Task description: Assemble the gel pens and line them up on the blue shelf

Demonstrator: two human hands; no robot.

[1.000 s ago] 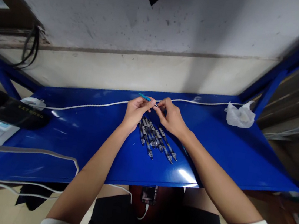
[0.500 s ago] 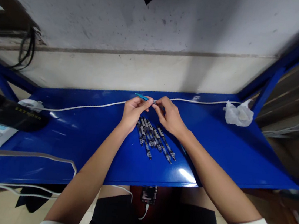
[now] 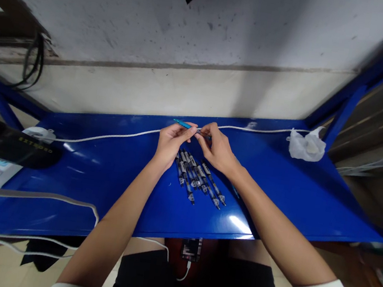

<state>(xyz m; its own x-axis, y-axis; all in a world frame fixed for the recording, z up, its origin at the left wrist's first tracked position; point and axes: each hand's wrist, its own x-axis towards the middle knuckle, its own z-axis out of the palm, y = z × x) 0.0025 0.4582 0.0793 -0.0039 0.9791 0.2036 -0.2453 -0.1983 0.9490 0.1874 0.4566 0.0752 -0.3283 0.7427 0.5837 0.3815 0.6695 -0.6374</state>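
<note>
A pen with a blue barrel is held over the back half of the blue table. My left hand is closed around its blue part, thumb on top. The fingers of my right hand pinch the pen's darker, clear end, which points right. Just below the hands lies a loose pile of several clear pens with black and grey parts, tips toward the front edge. Another thin blue thing is partly hidden beside my right forearm.
A white cable crosses the back of the table. A crumpled white plastic bag sits at the right rear. At the left are a dark cylinder and more white cables. A phone rests below the table edge.
The fingers of my right hand have shifted slightly on the pen, and more of its dark end shows. My left hand stays in place.
</note>
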